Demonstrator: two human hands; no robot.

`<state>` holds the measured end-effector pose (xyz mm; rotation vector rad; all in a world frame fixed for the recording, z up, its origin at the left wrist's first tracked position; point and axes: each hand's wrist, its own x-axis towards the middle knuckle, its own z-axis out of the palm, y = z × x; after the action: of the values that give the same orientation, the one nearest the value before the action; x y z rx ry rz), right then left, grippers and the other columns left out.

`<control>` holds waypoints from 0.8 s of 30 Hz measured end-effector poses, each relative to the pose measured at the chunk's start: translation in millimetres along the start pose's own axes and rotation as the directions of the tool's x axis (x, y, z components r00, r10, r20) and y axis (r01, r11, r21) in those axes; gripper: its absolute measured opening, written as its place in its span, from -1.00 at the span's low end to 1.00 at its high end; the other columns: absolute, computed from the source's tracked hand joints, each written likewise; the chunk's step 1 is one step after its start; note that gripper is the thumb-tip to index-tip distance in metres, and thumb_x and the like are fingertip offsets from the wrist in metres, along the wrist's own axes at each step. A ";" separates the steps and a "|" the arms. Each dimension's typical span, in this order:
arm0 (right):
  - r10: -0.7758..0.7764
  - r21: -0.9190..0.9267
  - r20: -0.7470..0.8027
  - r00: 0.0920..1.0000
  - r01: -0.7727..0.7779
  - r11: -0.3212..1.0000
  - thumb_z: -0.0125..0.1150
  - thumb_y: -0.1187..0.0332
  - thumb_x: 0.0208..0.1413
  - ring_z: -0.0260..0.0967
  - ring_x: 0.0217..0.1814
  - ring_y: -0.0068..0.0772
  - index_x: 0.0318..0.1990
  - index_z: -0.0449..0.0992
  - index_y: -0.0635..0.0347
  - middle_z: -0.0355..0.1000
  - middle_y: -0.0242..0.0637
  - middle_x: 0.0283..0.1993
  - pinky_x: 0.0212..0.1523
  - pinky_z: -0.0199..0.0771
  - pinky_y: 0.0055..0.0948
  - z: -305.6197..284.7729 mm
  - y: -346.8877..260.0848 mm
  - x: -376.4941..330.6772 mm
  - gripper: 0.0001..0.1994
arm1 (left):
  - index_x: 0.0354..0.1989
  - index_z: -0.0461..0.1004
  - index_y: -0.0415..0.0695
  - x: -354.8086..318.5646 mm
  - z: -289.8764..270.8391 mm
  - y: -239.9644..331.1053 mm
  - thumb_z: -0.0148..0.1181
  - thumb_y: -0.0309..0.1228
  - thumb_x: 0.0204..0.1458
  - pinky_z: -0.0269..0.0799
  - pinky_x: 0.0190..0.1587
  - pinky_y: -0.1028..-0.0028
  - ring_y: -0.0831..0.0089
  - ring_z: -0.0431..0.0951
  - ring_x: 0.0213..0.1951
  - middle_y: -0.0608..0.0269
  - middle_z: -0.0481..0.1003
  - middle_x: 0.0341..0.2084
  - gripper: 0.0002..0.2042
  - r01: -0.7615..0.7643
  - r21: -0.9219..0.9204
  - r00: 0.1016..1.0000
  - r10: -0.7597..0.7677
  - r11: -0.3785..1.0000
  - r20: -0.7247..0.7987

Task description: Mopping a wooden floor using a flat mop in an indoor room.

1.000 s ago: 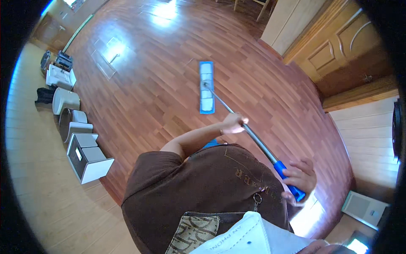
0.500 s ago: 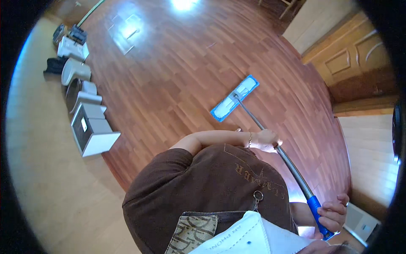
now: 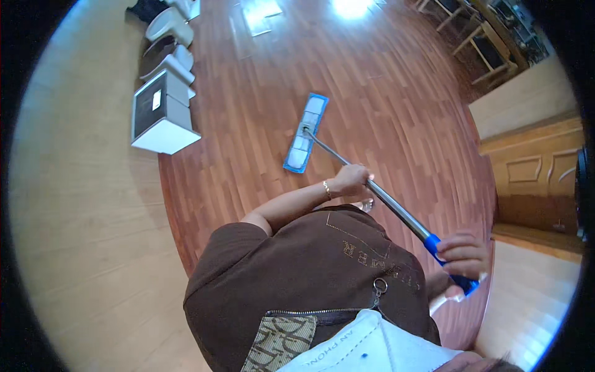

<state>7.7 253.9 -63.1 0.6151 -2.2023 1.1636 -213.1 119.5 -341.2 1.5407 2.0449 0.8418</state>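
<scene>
– Checking our grip: loose or clamped?
– Clamped, both. Our L hand (image 3: 352,180) is wrapped round the metal pole (image 3: 398,209), our R hand (image 3: 463,255) curled round the blue handle (image 3: 432,243) at its near end.
– Mop head (image 3: 305,135) loc.?
– On the wood floor (image 3: 248,173), ahead of our L hand & a bit left; pole runs from its middle back thru both grips.
– Any writing?
– Yep: glittery lettering (image 3: 352,249) across our brown shirt (image 3: 297,266), small print on the white cloth (image 3: 390,350) below, plus a white label (image 3: 157,100) on the grey-and-white unit (image 3: 178,115), far L.
</scene>
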 end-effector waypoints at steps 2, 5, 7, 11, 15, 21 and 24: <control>0.019 0.080 -0.044 0.999 -0.016 0.997 0.32 -0.19 -0.14 0.55 -0.40 -0.15 -0.57 0.48 0.19 0.50 -0.20 -0.53 -0.41 0.51 -0.26 20.3 13.6 9.8 -0.47 | -0.56 0.47 -0.09 -23.8 -13.6 -16.2 0.16 -0.41 -0.26 0.42 -0.28 0.11 0.05 0.51 -0.28 0.04 0.49 -0.51 -0.93 0.062 -0.007 0.996 -0.062 0.998 -0.057; 0.078 0.227 -0.093 0.993 -0.055 0.972 0.35 -0.14 -0.16 0.55 -0.38 -0.11 -0.54 0.49 0.20 0.51 -0.17 -0.51 -0.37 0.52 -0.25 49.8 32.7 23.5 -0.50 | -0.54 0.47 -0.10 -52.9 -27.4 -36.6 0.13 -0.41 -0.23 0.42 -0.25 0.10 0.03 0.50 -0.26 0.03 0.50 -0.47 -0.93 0.189 -0.004 0.973 -0.188 0.982 -0.136; 0.027 0.315 0.056 0.998 -0.044 0.948 0.36 -0.13 -0.17 0.55 -0.31 -0.11 -0.53 0.49 0.20 0.52 -0.15 -0.47 -0.34 0.52 -0.26 51.5 50.8 36.9 -0.51 | -0.54 0.45 -0.14 -72.6 -35.7 -47.4 0.12 -0.38 -0.18 0.41 -0.26 0.09 0.01 0.50 -0.27 0.00 0.49 -0.48 -0.90 0.234 0.025 0.945 -0.221 0.972 -0.242; -0.133 0.476 0.311 0.941 -0.034 0.879 0.32 0.02 -0.10 0.54 -0.22 -0.12 -0.51 0.51 0.16 0.52 -0.17 -0.43 -0.19 0.46 -0.21 65.8 84.3 59.7 -0.64 | -0.59 0.42 -0.17 -115.0 -50.5 -55.9 0.14 -0.18 -0.02 0.37 -0.26 0.07 -0.05 0.48 -0.30 -0.07 0.47 -0.50 -0.71 0.381 0.020 0.887 -0.359 0.924 -0.291; 0.050 0.606 0.288 0.956 -0.222 0.764 0.29 0.14 -0.11 0.52 -0.20 -0.14 -0.52 0.50 0.16 0.50 -0.24 -0.43 0.00 0.34 -0.18 119.6 85.1 58.8 -0.73 | -0.53 0.43 -0.17 -163.2 -52.4 -82.5 0.13 -0.16 0.00 0.37 -0.23 0.08 -0.01 0.46 -0.25 -0.03 0.48 -0.45 -0.70 0.522 0.028 0.809 -0.484 0.853 -0.333; 0.220 0.417 0.484 0.847 -0.444 0.793 0.25 0.46 -0.07 0.43 0.02 -0.16 -0.44 0.50 0.19 0.53 -0.30 -0.30 0.10 0.27 -0.17 136.7 69.6 47.8 -0.95 | -0.50 0.46 -0.13 -219.8 -31.2 -122.0 0.13 -0.15 -0.01 0.38 -0.21 0.09 0.01 0.46 -0.23 0.02 0.49 -0.42 -0.73 0.586 0.063 0.792 -0.554 0.808 -0.258; 0.291 0.375 0.425 0.857 -0.459 0.805 0.25 0.45 -0.07 0.44 0.02 -0.21 -0.42 0.52 0.18 0.53 -0.31 -0.29 0.10 0.27 -0.19 121.1 58.7 28.2 -0.95 | -0.53 0.44 -0.14 -199.9 -34.4 -101.1 0.14 -0.13 -0.02 0.38 -0.23 0.08 -0.01 0.47 -0.24 0.01 0.49 -0.44 -0.70 0.552 0.084 0.826 -0.530 0.830 -0.189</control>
<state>-82.0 178.0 -134.4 0.6179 -2.4243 1.9729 -249.7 -98.9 -389.5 0.8725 2.5187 0.6185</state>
